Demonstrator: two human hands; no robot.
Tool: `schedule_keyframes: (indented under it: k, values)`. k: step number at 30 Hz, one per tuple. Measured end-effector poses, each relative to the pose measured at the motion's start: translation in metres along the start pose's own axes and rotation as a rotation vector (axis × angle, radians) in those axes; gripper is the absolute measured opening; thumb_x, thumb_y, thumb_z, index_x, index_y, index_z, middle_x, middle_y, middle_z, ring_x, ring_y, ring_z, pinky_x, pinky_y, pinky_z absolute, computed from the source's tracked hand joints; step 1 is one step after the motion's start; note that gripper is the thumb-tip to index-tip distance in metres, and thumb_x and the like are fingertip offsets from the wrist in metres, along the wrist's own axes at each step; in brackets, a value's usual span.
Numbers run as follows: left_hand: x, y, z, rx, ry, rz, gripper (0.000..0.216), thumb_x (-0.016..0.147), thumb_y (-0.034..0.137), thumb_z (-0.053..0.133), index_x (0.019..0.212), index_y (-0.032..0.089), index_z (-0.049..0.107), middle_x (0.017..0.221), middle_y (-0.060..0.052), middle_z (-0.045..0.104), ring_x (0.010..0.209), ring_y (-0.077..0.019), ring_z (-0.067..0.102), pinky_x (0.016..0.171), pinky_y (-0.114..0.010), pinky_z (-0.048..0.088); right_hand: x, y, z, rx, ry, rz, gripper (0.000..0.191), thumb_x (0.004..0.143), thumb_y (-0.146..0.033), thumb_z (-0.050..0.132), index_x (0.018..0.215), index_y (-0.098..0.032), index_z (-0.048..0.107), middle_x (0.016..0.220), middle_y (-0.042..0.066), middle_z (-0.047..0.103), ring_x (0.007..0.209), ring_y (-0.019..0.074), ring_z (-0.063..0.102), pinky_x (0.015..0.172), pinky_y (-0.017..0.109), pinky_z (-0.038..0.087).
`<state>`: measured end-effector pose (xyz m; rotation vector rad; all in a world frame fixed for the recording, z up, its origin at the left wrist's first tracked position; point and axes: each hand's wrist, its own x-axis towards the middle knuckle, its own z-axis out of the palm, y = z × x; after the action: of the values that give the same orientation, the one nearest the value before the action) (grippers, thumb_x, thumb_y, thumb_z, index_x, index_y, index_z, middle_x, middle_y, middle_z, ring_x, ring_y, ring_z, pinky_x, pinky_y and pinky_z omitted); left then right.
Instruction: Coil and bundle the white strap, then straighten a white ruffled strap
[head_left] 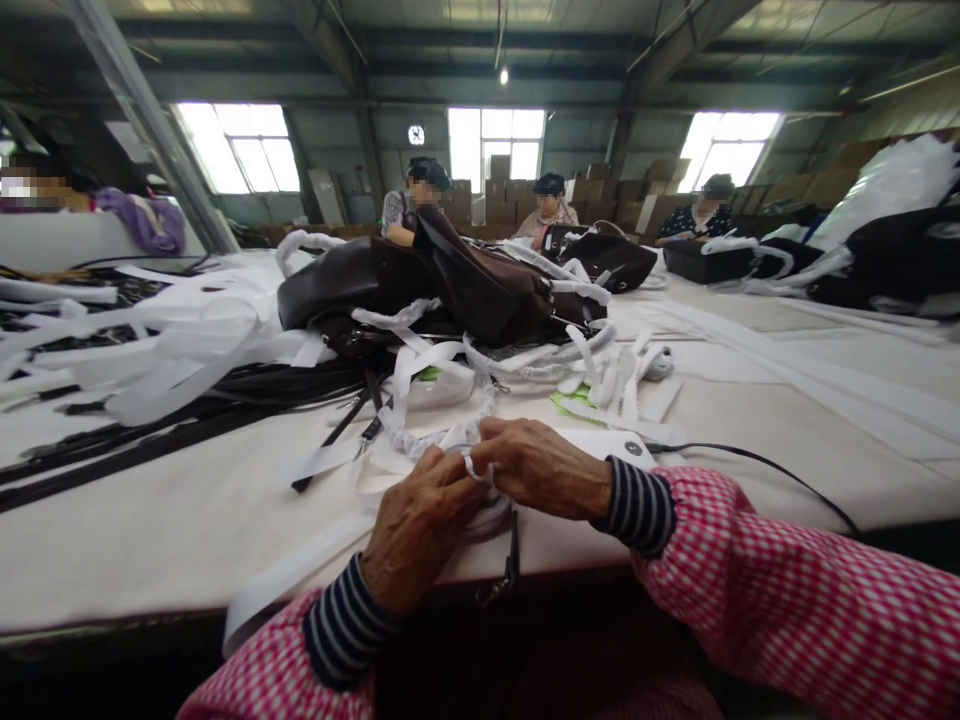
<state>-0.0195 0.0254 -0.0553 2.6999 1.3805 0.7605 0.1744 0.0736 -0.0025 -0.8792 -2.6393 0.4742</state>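
Both my hands meet close to the table's front edge, fingers pinched together on a strap wrapped in white material (420, 440). My left hand (427, 520) is closed on it from the left. From the right, my right hand (536, 465) pinches it, its fingertips touching the left ones. The wrapped strap curves away behind my hands. Below them a dark strap end with a metal clasp (510, 575) hangs over the edge. Which bit each fingertip presses is partly hidden.
Dark brown bags (480, 280) are heaped ahead. White strips (172, 340) and long black straps (225, 400) lie to the left. A white device (611, 447) with a black cable (757, 465) sits by my right wrist. Several people work across the table (787, 440).
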Motion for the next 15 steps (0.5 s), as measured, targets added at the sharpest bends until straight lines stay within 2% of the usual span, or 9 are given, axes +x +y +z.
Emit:
schedule_keyframes:
  k: [4,9,13,15]
  values:
    - [-0.001,0.002,-0.003,-0.007,-0.003,-0.018,0.019,0.099,0.014,0.059,0.087,0.023,0.071,0.093,-0.003,0.066,0.092,-0.0209,0.053,0.075,-0.033,0.045,-0.012,-0.002,-0.001,0.045,0.026,0.052,0.024,0.08,0.002,0.06,0.092,-0.014,0.073,0.095,0.004,0.058,0.075,0.0131,0.053,0.072,0.025,0.037]
    - [-0.004,0.004,-0.002,-0.017,0.002,-0.021,0.016,0.099,0.014,0.059,0.091,0.022,0.071,0.094,-0.003,0.065,0.093,-0.0217,0.052,0.074,-0.032,0.045,-0.011,-0.005,0.0,0.191,0.065,0.164,0.004,0.083,-0.01,0.072,0.083,-0.014,0.074,0.089,0.002,0.056,0.075,0.0136,0.053,0.07,0.025,0.038]
    - [-0.006,0.003,0.0,-0.022,0.062,-0.03,0.015,0.098,0.014,0.061,0.092,0.023,0.072,0.096,-0.004,0.062,0.094,-0.022,0.051,0.075,-0.032,0.044,-0.004,-0.003,0.006,0.279,0.093,0.208,0.014,0.076,-0.001,0.071,0.079,-0.015,0.073,0.085,0.002,0.057,0.077,0.0143,0.053,0.071,0.025,0.037]
    - [-0.006,0.002,0.0,-0.059,0.056,-0.018,0.017,0.098,0.013,0.06,0.09,0.022,0.071,0.093,-0.004,0.06,0.092,-0.0212,0.051,0.075,-0.032,0.044,-0.003,-0.002,0.009,0.278,0.128,0.219,0.019,0.072,0.001,0.068,0.084,-0.014,0.07,0.084,0.001,0.057,0.075,0.0141,0.052,0.069,0.025,0.035]
